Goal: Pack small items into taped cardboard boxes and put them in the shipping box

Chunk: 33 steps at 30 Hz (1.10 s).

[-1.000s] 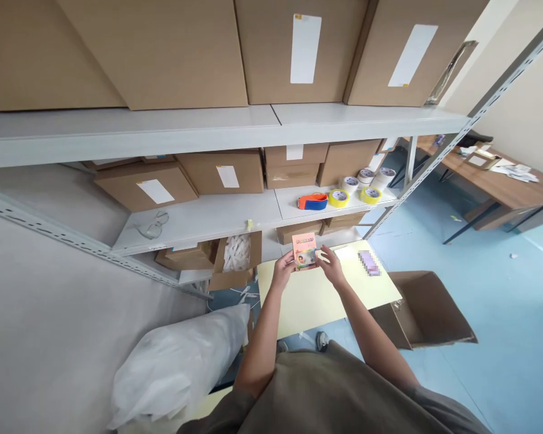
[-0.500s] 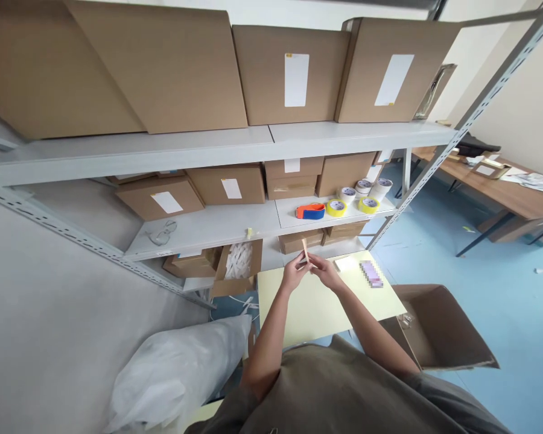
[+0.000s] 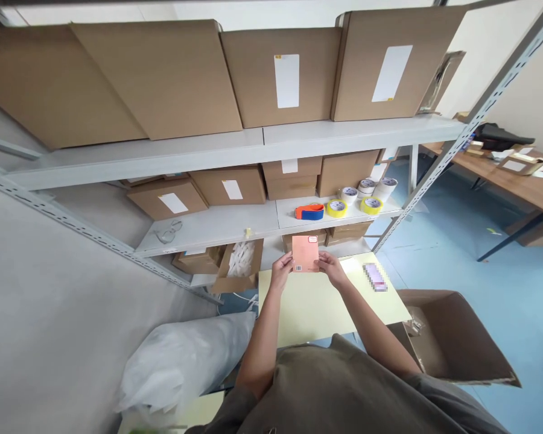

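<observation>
A flat pink square packet [image 3: 304, 253] with a barcode and a small label is held up above the pale yellow table [image 3: 308, 313]. My left hand [image 3: 281, 270] pinches its left edge, and my right hand [image 3: 331, 268] pinches the right edge. Its broad face is turned towards me. To the right of my right hand, a blurred-out purple item [image 3: 375, 277] lies on the tabletop, with a pale flat thing [image 3: 350, 265] nearer to the hand.
Grey shelving [image 3: 217, 228] behind the table bears cartons, tape rolls [image 3: 336, 208] and an orange-and-blue tape dispenser [image 3: 310, 211]. An open carton [image 3: 452, 331] stands at right; a stuffed white bag [image 3: 185, 355] lies at left. Below the shelf, a box [image 3: 257, 259] holds white strips.
The pink packet was edge-on and now shows its broad face. My hands have moved apart to its two sides. The view has shifted slightly.
</observation>
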{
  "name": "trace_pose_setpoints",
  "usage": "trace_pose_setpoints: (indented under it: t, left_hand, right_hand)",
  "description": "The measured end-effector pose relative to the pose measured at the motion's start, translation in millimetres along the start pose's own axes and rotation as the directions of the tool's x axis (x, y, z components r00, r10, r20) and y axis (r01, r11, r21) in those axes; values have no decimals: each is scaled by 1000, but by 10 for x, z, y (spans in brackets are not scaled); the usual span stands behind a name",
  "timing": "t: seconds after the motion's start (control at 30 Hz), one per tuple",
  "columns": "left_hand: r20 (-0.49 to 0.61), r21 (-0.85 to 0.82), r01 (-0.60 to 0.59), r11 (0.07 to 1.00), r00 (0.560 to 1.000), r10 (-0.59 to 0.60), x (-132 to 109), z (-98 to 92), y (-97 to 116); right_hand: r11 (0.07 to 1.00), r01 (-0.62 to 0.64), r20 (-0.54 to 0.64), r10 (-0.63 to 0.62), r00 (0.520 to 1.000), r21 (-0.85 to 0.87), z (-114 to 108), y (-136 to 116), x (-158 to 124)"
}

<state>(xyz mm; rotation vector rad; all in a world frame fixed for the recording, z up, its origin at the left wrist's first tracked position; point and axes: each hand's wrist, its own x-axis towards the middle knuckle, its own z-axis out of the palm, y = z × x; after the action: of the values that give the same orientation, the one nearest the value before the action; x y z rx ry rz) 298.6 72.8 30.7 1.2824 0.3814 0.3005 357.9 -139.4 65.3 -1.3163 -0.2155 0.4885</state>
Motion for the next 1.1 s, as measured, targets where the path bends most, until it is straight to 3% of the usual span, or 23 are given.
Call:
trace_pose_setpoints:
  t: [0.07, 0.2, 0.3, 0.37, 0.5, 0.6, 0.8, 0.93, 1.1]
  left_hand:
    - [-46, 122, -73, 990, 996, 79, -65, 74, -5]
    - [168, 196, -139, 971, 980, 106, -239, 286, 13]
    - [189, 150, -137, 979, 976, 108, -289, 338, 28]
    - [169, 87, -114, 990, 981, 98, -268, 276, 27]
    - [177, -37, 4, 999, 984, 3, -185, 43, -35]
    - [134, -63, 84, 994, 988, -75, -118, -113, -160]
    - [-32, -18, 153, 988, 988, -154, 45, -345, -712]
    - [-90, 41, 272, 961, 959, -268, 70, -463, -1286]
    - [-146, 87, 406, 910, 908, -392, -54, -537, -1950]
  right_hand:
    - [999, 38, 3, -38, 999, -15, 40, 4, -30]
    - [980, 168, 129, -153, 980, -107, 138, 71, -35]
    - [960, 208, 194, -171, 966, -188, 153, 166, 1]
    - [937, 219, 122, -192, 974, -271, 119, 237, 36]
    - [925, 135, -169, -206, 964, -354, 27, 360, 116]
    - [979, 45, -153, -76, 985, -198, 4, 443, 175]
    - [994, -111, -151, 108, 983, -9, -3, 869, 323]
    - [960, -279, -177, 277, 944, 14, -87, 1463, 408]
    - [897, -427, -233, 394, 889, -115, -296, 2249, 388]
